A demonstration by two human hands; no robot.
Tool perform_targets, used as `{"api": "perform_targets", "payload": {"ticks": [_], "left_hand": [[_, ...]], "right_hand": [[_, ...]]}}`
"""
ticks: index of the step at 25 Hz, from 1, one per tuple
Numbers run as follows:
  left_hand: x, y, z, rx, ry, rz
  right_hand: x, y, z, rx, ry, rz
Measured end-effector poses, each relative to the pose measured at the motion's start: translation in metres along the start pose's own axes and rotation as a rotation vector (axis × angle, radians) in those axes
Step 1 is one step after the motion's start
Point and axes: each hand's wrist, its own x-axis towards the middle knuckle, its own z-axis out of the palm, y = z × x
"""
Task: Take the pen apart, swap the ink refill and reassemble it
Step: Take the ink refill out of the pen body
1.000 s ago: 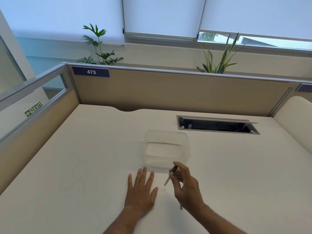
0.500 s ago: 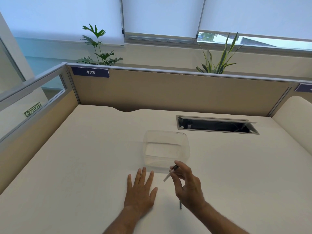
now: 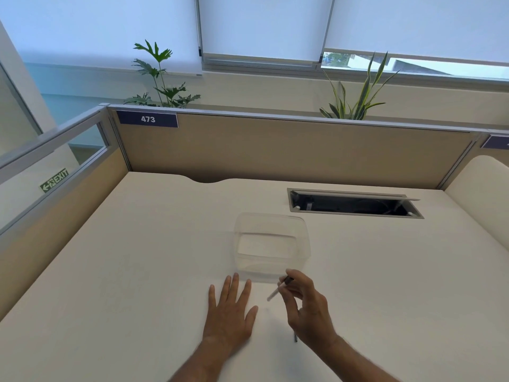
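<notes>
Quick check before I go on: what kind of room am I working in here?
Most likely an open-plan office cubicle. A tan partition walls the desk and carries a numbered plate reading 473; the desktop has a cable hatch, and an exit sign shows beyond the glass side panel.

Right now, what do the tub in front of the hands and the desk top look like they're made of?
The tub looks like thin clear plastic with a faintly frosted finish: the desk shows through its walls. The desk top looks like matte cream laminate, smooth and even, without glare; what lies under that surface can't be told.
</notes>
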Motion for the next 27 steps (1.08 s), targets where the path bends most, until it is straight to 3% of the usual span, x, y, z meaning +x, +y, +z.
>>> {"api": "perform_targets", "payload": {"ticks": [3, 16, 21, 27], "left_hand": [[0.000, 0.000, -0.001, -0.010, -0.008, -0.002], [0.007, -0.004, 0.008, -0.079, -0.031, -0.013], [0.014, -0.001, 0.015, -0.307, -0.055, -0.003], [0.021, 0.020, 0.005, -0.637, 0.048, -0.097]], "right_hand": [[-0.001, -0.003, -0.001, -0.054, -0.098, 0.039], [0.006, -0.007, -0.006, 0.020, 0.034, 0.035], [0.010, -0.009, -0.008, 0.028, 0.041, 0.054], [0.010, -0.011, -0.009, 0.074, 0.047, 0.048]]}}
